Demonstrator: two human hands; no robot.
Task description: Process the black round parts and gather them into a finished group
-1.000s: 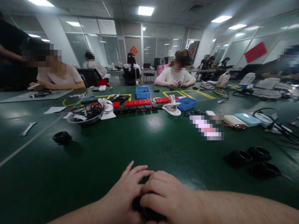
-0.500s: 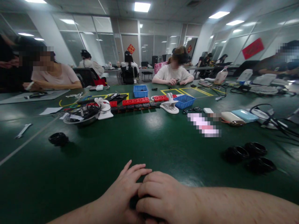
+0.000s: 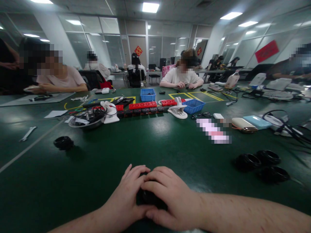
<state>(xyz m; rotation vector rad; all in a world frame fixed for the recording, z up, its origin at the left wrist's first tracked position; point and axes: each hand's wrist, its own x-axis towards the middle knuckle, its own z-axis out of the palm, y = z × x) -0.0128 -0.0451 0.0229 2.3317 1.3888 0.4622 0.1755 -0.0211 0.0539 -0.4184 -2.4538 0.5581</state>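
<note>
Near the front edge of the table my left hand [image 3: 132, 191] and my right hand [image 3: 170, 197] are wrapped round a dark black object [image 3: 152, 198] from both sides. Their fingertips meet over its far side, and the thumbs come together at its near side. Most of the object is hidden by my fingers, so its kind cannot be made out. A black ring-shaped bundle [image 3: 63, 142] lies apart to the left. Several similar black rings [image 3: 247, 160] sit close together on the right.
A wrench [image 3: 28, 134] lies at the far left of the green table [image 3: 136, 145]. Further back are a metal bowl [image 3: 86, 124] of parts, red-and-black power strips [image 3: 143, 105], white clip stands [image 3: 178, 110] and blue baskets [image 3: 147, 94]. A light blue pouch [image 3: 257, 121] lies right. Co-workers sit around.
My right hand has shifted slightly up, and its thumb now shows against the left thumb. The left fingers have curled in more closely round the black object. The camera view has shifted slightly.
</note>
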